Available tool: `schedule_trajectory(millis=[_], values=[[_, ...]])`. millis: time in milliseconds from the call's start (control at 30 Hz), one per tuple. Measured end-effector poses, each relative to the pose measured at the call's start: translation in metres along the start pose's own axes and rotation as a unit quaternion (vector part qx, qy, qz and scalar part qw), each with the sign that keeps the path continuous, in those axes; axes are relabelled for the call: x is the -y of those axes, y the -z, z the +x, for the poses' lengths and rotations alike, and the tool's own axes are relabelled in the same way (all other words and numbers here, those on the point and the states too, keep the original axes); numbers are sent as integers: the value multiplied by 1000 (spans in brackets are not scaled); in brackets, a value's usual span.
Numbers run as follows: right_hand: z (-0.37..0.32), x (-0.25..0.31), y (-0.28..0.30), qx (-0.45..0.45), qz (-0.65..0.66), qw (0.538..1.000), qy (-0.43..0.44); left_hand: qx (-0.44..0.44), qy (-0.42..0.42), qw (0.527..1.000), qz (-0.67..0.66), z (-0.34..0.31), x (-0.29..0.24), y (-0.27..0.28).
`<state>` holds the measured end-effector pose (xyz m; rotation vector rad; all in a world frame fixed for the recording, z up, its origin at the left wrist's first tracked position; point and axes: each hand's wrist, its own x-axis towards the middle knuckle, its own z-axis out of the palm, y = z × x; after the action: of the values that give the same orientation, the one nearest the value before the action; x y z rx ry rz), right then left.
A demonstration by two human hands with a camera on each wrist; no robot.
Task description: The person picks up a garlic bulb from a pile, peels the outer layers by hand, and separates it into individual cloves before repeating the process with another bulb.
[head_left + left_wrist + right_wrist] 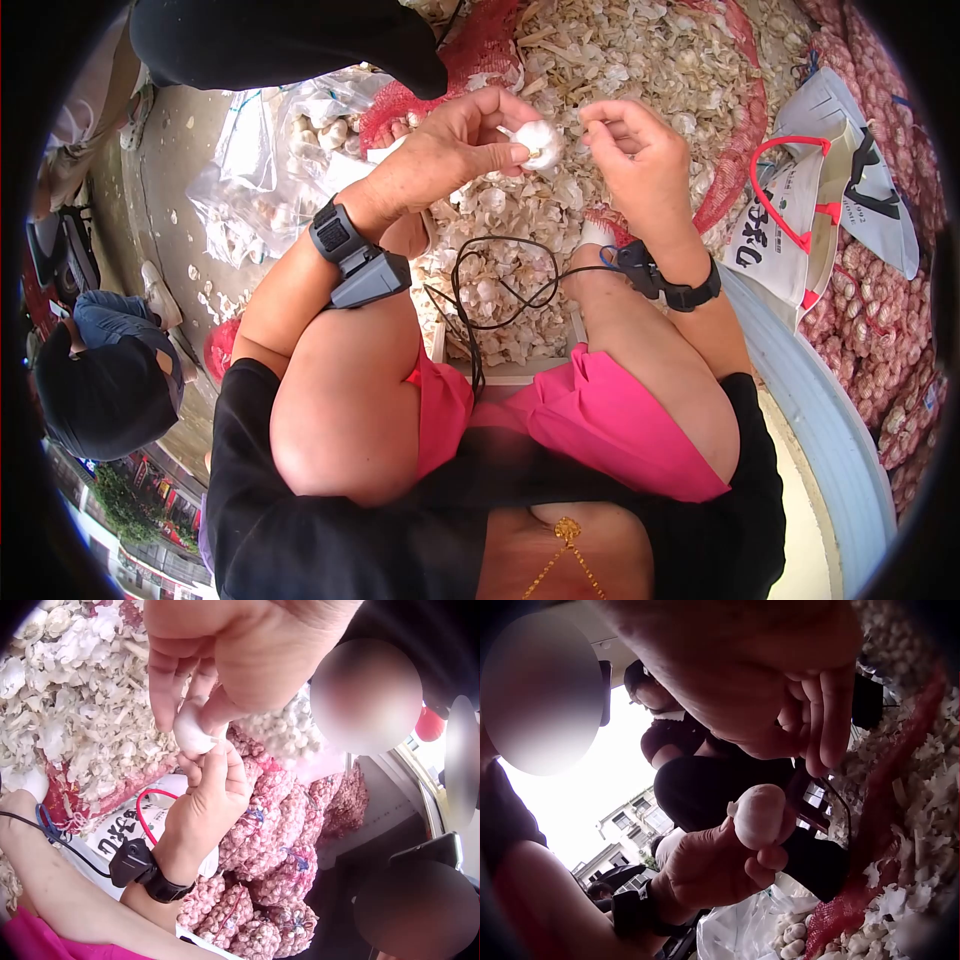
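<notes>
My left hand (455, 145) pinches a white garlic bulb (541, 146) between thumb and fingers, above a heap of papery garlic skins (630, 70). Pale and rounded, the bulb (760, 817) has a short stem stub that shows in the right wrist view. To its right in the head view is my right hand (645, 160), a small gap away, with curled fingers and the thumb drawn against the forefinger. No object shows clearly in this hand. In the left wrist view the right thumb and fingertips overlap the lower end of the bulb (193, 733).
Plastic bags (270, 205) with garlic bulbs lie at the left. Red mesh (742, 170) edges the skins. At the right are a white tote bag (785, 225) and netted garlic sacks (850, 340). A black cable (505, 240) loops between my knees. Other people sit nearby.
</notes>
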<state>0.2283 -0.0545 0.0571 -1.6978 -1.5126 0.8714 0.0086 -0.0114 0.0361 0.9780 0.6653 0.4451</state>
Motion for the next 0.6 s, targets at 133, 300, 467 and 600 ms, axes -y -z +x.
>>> schedule_trajectory(millis=[133, 300, 467, 600], values=[[-2, -2, -1, 115, 173, 974, -93, -11, 11, 1000, -4, -1, -1, 0], [-2, 1, 4, 191, 170, 956, -144, 16, 24, 999, 43, -2, -1, 2], [-1, 3, 7, 209, 181, 943, -184, 29, 34, 997, 58, -3, -4, 2], [-2, -4, 3, 188, 211, 941, -185, 46, -2, 999, 15, -2, -4, 0]])
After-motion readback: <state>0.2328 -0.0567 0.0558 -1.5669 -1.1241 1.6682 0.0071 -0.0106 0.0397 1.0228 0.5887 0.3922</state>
